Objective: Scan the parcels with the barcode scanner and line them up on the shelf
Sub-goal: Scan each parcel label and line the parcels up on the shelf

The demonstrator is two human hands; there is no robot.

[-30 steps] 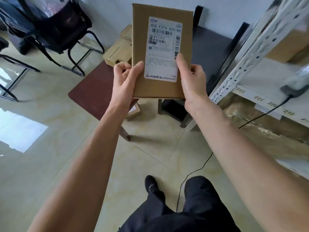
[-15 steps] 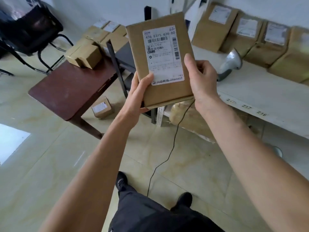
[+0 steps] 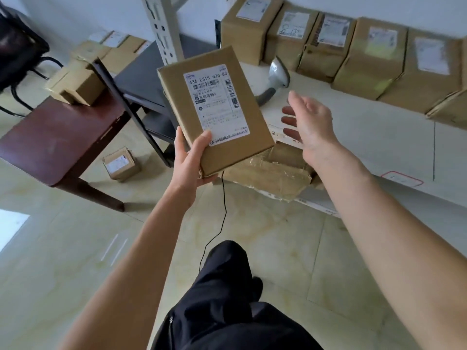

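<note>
My left hand (image 3: 188,161) grips the bottom corner of a flat brown parcel (image 3: 255,127) with a white barcode label facing me, tilted in mid-air before the shelf. My right hand (image 3: 309,122) hovers open to the parcel's right, empty, fingers spread, above the white shelf (image 3: 366,132). The grey barcode scanner (image 3: 276,75) rests on the shelf just beyond the parcel; its black cable hangs down to the floor. Several labelled brown parcels (image 3: 326,46) stand in a row along the back of the shelf.
A dark red table (image 3: 50,147) at the left carries small boxes (image 3: 78,88); more boxes sit behind it. One small box (image 3: 121,164) lies on the floor beneath. A taped carton (image 3: 267,170) sits under the shelf. A slotted shelf post (image 3: 164,26) rises at top centre. A black chair stands far left.
My right hand has let go of the parcel and moved right, open, over the shelf. My left hand alone holds the parcel now. My view has turned further towards the shelf.
</note>
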